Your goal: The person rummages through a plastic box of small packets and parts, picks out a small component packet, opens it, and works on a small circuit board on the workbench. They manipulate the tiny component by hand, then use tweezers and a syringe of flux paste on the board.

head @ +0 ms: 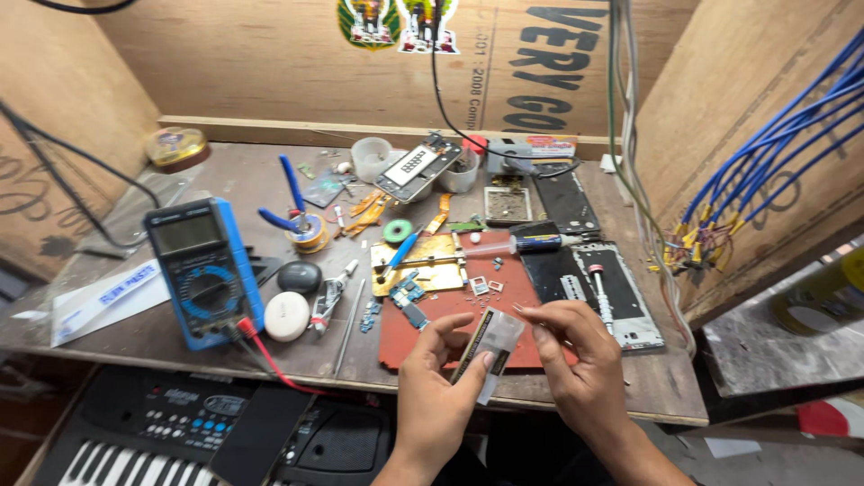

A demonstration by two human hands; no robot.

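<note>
Both my hands meet over the front edge of a red work mat [450, 315]. My left hand [436, 387] pinches the lower end of a small clear plastic packet [490, 346] with a dark strip inside. My right hand [576, 355] grips the packet's upper right corner with thumb and fingers. The packet is tilted, held just above the mat. On the mat behind lie small phone circuit boards [409, 301] and tiny metal parts [480, 285].
A blue multimeter [202, 270] with a red lead lies left. An opened phone frame [612, 292], a syringe tube [531, 243], blue-handled pliers [290, 193], tweezers [328, 297] and cups [371, 157] crowd the wooden bench. A keyboard [153, 432] sits below. Blue wires [774, 153] hang right.
</note>
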